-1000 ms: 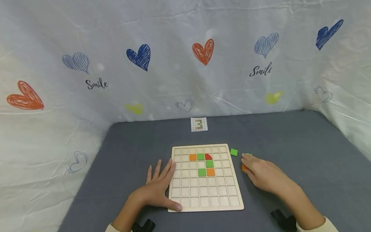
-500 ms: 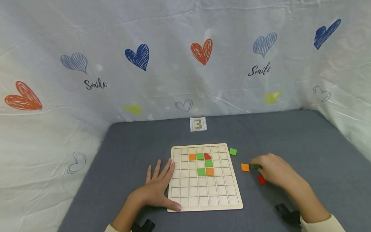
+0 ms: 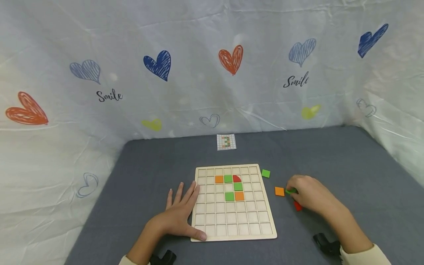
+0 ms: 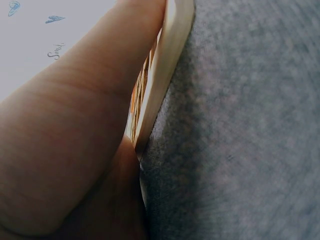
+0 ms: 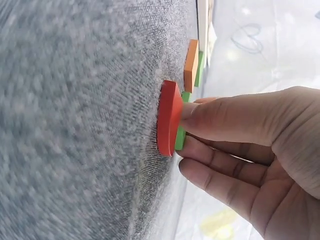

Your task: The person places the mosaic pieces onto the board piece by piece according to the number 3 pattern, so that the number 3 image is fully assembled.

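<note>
My left hand (image 3: 180, 219) lies with fingers spread along the left edge of a wooden grid board (image 3: 232, 219), its thumb on the near left corner. Orange, green and red tiles sit in several cells of the board. Right of the board, my right hand (image 3: 311, 193) pinches a green square tile (image 3: 290, 191) between thumb and fingers, low over the cloth. Close by the thumb lies a red tile with a curved side (image 5: 166, 120), partly covering the green one in the right wrist view. An orange tile (image 3: 279, 191) lies just left of those fingers.
Another green tile (image 3: 266, 173) lies by the board's upper right edge. Behind the board is a small printed card (image 3: 226, 147) with a coloured grid pattern. The grey cloth table (image 3: 159, 158) ends at a white curtain (image 3: 192, 95) with printed hearts.
My right hand has moved right and nearer, off the orange tile, then stayed about there. The green tile in its fingers has tipped from edge-on to flatter. The left hand has stayed put.
</note>
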Action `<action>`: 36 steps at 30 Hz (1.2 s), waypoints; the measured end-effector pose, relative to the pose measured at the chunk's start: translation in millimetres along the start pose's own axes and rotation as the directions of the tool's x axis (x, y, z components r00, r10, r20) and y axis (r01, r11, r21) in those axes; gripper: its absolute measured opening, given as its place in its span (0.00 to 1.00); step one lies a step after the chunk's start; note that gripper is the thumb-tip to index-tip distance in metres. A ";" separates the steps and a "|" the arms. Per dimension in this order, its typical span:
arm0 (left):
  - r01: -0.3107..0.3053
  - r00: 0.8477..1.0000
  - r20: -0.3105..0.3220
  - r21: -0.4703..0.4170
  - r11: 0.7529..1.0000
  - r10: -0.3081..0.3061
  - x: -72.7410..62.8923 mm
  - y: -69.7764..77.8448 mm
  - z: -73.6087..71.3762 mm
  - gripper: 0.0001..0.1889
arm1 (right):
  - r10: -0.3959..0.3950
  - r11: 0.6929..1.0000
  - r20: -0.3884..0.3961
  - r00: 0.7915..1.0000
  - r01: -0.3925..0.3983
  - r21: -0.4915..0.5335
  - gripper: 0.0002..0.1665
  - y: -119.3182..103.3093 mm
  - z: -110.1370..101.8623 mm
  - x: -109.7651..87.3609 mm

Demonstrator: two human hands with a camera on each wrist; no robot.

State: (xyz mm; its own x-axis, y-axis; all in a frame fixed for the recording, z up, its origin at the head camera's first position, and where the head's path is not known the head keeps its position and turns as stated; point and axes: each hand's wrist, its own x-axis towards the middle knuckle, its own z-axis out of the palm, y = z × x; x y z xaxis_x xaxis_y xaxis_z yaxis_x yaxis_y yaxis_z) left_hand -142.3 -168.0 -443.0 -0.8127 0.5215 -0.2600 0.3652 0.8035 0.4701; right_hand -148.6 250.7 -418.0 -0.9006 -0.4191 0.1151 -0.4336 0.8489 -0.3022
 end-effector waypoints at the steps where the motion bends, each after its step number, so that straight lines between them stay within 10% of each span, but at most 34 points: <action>1: 0.002 1.000 0.003 0.002 1.000 -0.002 0.0 0.3 -0.4 0.74 | -0.006 1.000 -0.003 1.000 0.006 0.000 0.13 0.6 0.1 0.4; 12: 0.022 1.000 0.011 0.018 1.000 -0.022 0.9 1.0 -1.6 0.73 | -0.170 0.984 -0.088 0.981 0.174 0.040 0.18 -4.1 -1.0 5.4; 22: 0.006 1.000 0.003 0.019 1.000 -0.006 0.7 0.5 -0.8 0.73 | -0.382 0.913 -0.094 0.920 0.391 0.116 0.19 -37.0 10.4 17.2; 36: 0.006 1.000 0.010 0.021 1.000 -0.006 1.0 1.6 -1.8 0.73 | -0.501 0.854 -0.029 0.865 0.500 0.142 0.16 -77.2 20.3 38.0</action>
State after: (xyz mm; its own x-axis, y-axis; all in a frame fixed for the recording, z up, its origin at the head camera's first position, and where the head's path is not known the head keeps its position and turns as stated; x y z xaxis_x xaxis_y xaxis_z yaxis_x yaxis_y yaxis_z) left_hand -143.3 -166.7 -441.0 -0.8102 0.5195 -0.2714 0.3697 0.8123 0.4511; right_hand -148.8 162.7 -409.5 -0.5624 -0.7786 0.2784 -0.8165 0.4699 -0.3353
